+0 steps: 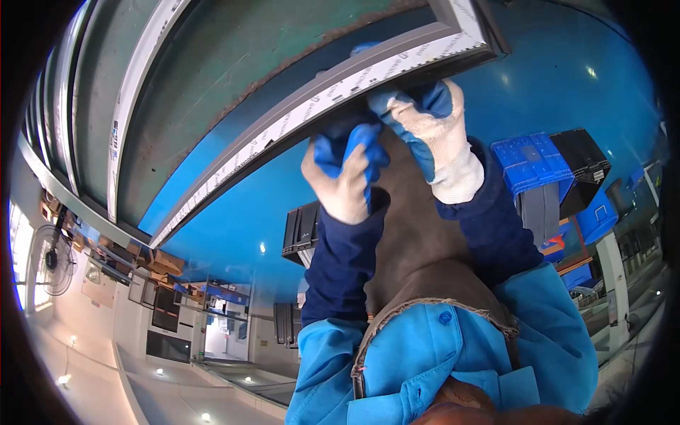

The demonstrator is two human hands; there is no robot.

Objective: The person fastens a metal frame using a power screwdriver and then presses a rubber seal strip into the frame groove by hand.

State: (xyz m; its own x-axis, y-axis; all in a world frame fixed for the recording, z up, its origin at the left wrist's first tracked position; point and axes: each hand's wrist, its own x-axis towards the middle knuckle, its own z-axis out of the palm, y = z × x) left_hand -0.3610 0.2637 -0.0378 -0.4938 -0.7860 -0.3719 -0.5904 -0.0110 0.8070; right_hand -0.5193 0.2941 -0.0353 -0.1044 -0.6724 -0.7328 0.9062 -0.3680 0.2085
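A grey metal frame [312, 106], with printed white protective film along its profile, crosses the upper part of the view and has a mitred corner at upper right. My left hand [342, 173], in a white glove with blue-coated fingers, is curled at the near edge of the long bar. Close by, my right hand [428, 131], gloved the same way, grips that bar nearer the corner. A bit of blue glove shows past the bar's inner edge. The undersides of the bar and some fingers are hidden.
A green-topped workbench [212, 64] lies beyond the frame, with more film-covered profiles [131, 99] at left. Blue bins [531, 163] and black crates [582, 170] stand on the right over the blue floor [567, 78]. A fan [53, 261] is at far left.
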